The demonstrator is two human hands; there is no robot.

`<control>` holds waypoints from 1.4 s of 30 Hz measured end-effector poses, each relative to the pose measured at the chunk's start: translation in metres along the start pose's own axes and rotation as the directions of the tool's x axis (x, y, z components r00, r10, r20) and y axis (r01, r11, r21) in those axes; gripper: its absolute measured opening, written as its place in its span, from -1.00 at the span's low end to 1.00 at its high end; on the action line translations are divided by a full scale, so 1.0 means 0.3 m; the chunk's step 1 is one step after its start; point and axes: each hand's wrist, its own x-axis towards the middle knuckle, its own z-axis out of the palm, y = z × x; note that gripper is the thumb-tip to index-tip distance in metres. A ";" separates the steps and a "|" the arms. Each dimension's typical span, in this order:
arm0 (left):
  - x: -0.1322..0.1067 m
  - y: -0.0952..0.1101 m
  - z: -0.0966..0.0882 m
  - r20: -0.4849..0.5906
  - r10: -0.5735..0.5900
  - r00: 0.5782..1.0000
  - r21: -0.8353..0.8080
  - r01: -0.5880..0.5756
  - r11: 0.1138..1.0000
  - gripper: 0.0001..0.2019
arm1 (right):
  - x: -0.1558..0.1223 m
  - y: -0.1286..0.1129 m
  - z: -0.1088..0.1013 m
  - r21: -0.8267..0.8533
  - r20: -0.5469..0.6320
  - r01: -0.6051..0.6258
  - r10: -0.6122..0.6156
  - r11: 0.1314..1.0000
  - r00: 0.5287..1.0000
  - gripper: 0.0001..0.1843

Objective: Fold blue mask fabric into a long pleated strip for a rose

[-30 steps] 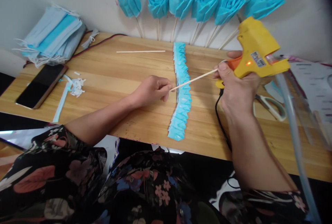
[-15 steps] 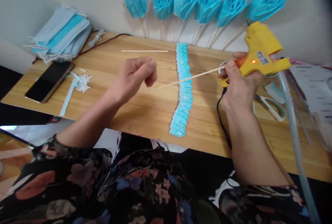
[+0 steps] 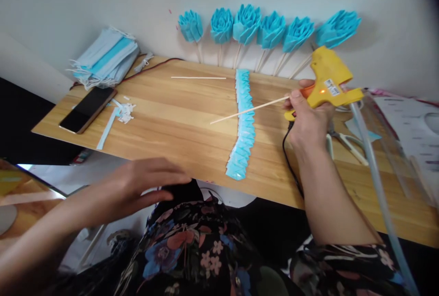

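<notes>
My right hand (image 3: 310,117) grips a yellow hot glue gun (image 3: 331,76) with a lit orange light and a long clear glue stick (image 3: 375,168) out of its back. Between the thumb and fingers of that hand is also a thin wooden stick (image 3: 262,105), pointing left. It crosses above a pleated light-blue strip (image 3: 245,136) that lies lengthwise on the wooden table (image 3: 164,122). My left hand (image 3: 147,179) hangs just off the table's front edge, fingers stretched out and thumb apart, with nothing in it.
Several blue flowers on sticks (image 3: 247,24) lean against the back wall. Another wooden stick (image 3: 199,78) lies behind. At left are a stack of face masks (image 3: 106,56), a phone (image 3: 88,109) and paper scraps (image 3: 125,112). Scissors (image 3: 348,142) lie at right by the black cord (image 3: 287,158).
My left hand has moved from over the table down toward me, past the front edge, and its curled fingers have straightened. My right hand still holds the glue gun and stick.
</notes>
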 end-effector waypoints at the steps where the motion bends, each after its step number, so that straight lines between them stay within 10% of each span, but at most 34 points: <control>1: 0.058 -0.003 -0.013 -0.100 0.025 0.995 -0.003 -0.026 1.000 -0.61 | -0.004 -0.001 0.002 0.003 0.010 -0.003 0.003 1.000 1.000 -0.67; 6: 0.382 -0.105 -0.009 -0.428 -0.100 0.898 -0.056 0.084 0.995 -0.65 | -0.018 -0.009 0.009 0.025 0.039 -0.037 0.036 0.999 0.999 -0.70; 14: 0.639 -0.155 0.030 -0.258 -0.089 0.962 -0.185 0.041 0.982 -0.76 | -0.014 -0.004 -0.001 -0.008 0.025 -0.077 0.077 0.997 0.997 -0.66; 30: 0.624 -0.189 0.027 -0.242 -0.156 0.957 -0.384 0.053 0.922 -0.78 | -0.018 -0.037 -0.002 -0.022 0.084 -0.092 0.094 0.996 0.992 -0.72; 42: 0.636 -0.227 0.007 0.083 -0.240 0.967 -0.548 0.246 0.800 -0.76 | 0.007 -0.015 -0.014 -0.015 -0.058 0.024 -0.025 1.000 0.998 -0.73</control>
